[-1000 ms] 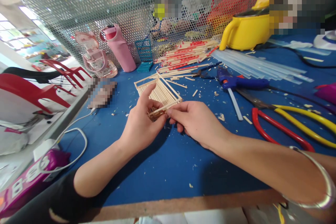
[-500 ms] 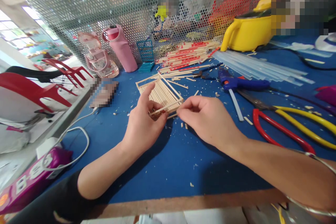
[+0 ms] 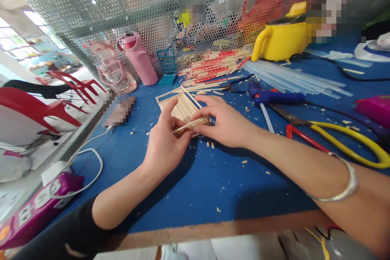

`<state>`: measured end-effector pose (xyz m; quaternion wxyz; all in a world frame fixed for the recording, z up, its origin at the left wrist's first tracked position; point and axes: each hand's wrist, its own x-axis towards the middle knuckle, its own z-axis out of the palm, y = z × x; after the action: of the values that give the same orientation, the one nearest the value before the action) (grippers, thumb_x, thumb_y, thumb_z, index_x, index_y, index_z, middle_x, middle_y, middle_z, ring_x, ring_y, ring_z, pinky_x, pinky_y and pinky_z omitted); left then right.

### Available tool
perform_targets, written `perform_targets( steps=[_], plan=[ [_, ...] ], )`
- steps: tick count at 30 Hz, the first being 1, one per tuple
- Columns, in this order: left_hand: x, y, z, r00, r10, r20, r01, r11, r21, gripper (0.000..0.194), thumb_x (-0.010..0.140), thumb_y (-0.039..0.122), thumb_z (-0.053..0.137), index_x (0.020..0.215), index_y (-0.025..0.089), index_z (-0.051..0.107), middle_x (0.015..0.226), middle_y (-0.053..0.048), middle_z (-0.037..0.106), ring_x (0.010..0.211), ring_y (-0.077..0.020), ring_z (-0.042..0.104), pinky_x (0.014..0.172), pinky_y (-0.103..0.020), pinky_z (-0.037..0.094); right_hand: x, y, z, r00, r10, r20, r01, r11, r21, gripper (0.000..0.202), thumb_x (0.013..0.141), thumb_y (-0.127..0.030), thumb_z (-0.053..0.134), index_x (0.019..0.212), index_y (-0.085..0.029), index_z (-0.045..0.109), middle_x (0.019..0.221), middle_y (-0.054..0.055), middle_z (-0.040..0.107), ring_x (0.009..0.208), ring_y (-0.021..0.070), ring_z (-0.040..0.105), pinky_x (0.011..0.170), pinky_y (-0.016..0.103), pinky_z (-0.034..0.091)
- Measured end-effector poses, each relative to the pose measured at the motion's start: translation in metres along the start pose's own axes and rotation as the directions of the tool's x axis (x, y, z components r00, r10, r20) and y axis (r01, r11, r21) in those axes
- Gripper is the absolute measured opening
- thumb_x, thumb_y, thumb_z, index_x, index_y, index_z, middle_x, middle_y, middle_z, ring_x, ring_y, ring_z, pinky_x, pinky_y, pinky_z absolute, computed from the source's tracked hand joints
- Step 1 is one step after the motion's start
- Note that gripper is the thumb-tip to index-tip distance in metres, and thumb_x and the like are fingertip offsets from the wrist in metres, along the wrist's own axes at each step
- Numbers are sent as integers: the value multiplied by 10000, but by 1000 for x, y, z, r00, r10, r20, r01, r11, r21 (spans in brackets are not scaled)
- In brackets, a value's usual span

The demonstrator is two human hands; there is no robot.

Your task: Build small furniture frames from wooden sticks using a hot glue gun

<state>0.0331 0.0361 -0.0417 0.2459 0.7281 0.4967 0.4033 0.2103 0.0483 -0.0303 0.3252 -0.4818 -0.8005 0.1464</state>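
A small tray-like frame [image 3: 186, 105] built of thin wooden sticks rests on the blue tabletop, its floor a row of sticks laid side by side. My left hand [image 3: 167, 142] is closed on the near side of this frame, thumb in front and index finger raised over it. At the frame's near right corner, my right hand [image 3: 221, 122] has its thumb on the near edge and its fingers reaching over the side. A stick [image 3: 190, 124] along the near edge runs between both hands. Their fingers hide part of the near side.
Behind lie a pile of red-marked sticks [image 3: 213, 65], clear glue sticks [image 3: 292, 75] and pliers [image 3: 230, 86]. To the right are a blue glue gun [image 3: 271, 96] and large scissors [image 3: 341, 134]. A pink bottle [image 3: 141, 61] and a purple power strip [image 3: 42, 207] stand left.
My right hand has moved left from beside the frame's corner onto it, its fingers now spread over the side. The left hand keeps its hold. The view has shifted slightly.
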Motion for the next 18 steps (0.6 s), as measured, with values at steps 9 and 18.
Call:
perform_targets(
  steps=[9, 18],
  plan=[
    [0, 4, -1, 1000, -18, -4, 18, 1000, 18, 748, 754, 201, 669, 1414, 242, 321, 744, 37, 637, 660, -127, 618, 620, -238, 459, 3, 1, 3, 1000, 28, 2, -28, 1000, 9, 154, 764, -209, 681, 898, -219, 755, 1448, 75, 465, 1378, 282, 337, 1136, 497, 252],
    [0, 0, -1, 1000, 3, 10, -3, 1000, 7, 741, 752, 198, 660, 1413, 238, 326, 809, 16, 659, 688, -129, 629, 634, -244, 472, 10, -1, -7, 994, 6, 109, 3, 997, -82, 123, 770, -236, 672, 857, -214, 756, 1456, 78, 448, 1388, 324, 300, 1119, 518, 272]
  ],
)
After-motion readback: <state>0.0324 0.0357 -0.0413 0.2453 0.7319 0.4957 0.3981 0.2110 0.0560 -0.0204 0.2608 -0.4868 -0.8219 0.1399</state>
